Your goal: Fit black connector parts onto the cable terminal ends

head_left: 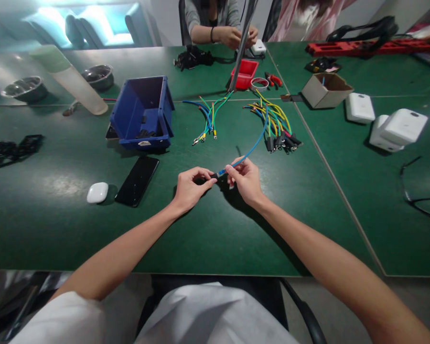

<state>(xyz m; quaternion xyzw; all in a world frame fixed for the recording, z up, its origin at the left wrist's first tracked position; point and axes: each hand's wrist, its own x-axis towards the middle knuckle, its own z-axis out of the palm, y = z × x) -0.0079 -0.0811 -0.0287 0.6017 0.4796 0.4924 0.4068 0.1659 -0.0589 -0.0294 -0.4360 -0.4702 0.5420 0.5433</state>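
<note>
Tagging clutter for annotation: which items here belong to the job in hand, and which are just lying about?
In use:
- blue wire, pinched in right hand
- black end piece, in left hand
- wire bundle with black ends
- wire bundle with bare lugs
- blue bin holding black parts

Lying about:
- phone
- earbud case
- cardboard box
- white adapters
- metal bowl

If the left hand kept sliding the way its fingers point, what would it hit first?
Probably the tip of the blue wire, pinched by the right hand; the left hand points straight at it.
</note>
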